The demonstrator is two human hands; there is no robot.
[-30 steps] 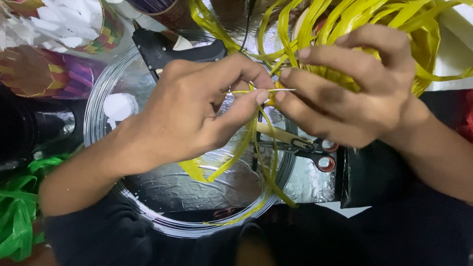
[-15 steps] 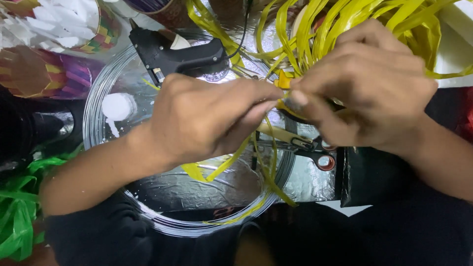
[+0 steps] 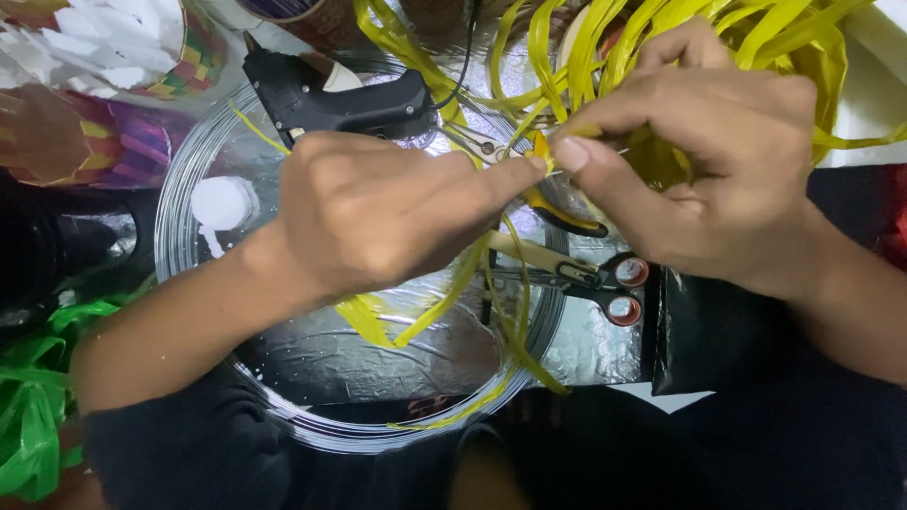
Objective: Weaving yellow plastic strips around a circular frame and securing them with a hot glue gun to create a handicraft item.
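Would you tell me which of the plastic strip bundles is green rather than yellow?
The green bundle at the lower left edge, beside the left forearm; the yellow strips spread across the top, where both hands pinch them.

No labels, signs or screens are seen. Two items may be counted as packaging: crumpled green plastic bags (image 3: 28, 416) are seen at the lower left edge of the frame, and a round container with a purple top and brown wall (image 3: 300, 17) is cut off by the upper edge, left of centre.
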